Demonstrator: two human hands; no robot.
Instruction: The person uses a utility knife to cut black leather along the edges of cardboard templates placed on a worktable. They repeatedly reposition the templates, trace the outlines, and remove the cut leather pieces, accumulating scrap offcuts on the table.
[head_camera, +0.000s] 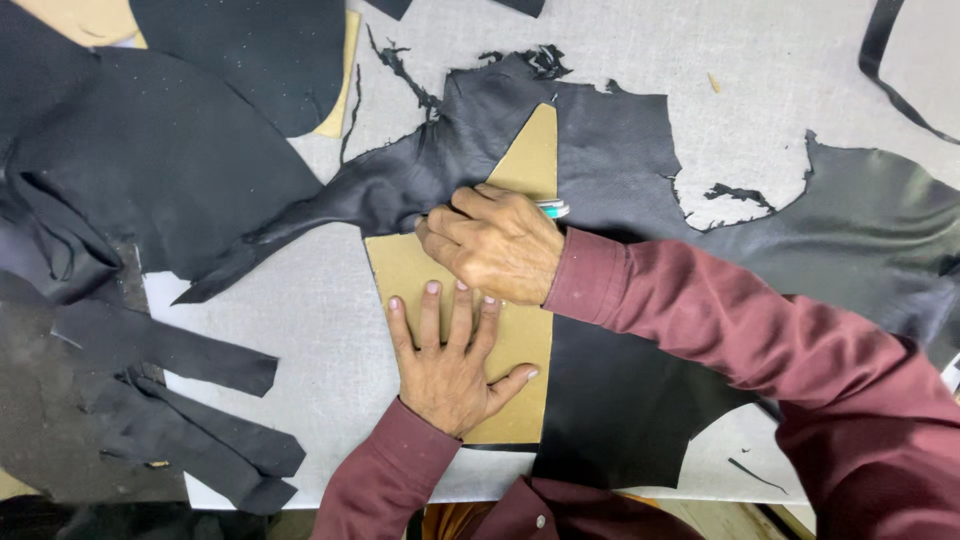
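A tan cardboard pattern (528, 158) with a pointed top lies on a sheet of black leather (612, 150) spread over the grey table. My left hand (448, 352) lies flat on the lower part of the pattern, fingers spread. My right hand (492, 240) is closed around a pen-like tool (553, 209) with a pale blue end and sits at the pattern's left edge, just above my left hand. The tool's tip is hidden under my fingers.
More black leather pieces (150, 160) are piled at the left, with cut strips (190, 400) below them. A ragged leather sheet (880, 220) lies at the right. Small scraps (740, 192) dot the grey table cover (300, 320). Another tan pattern (342, 90) peeks out at the top left.
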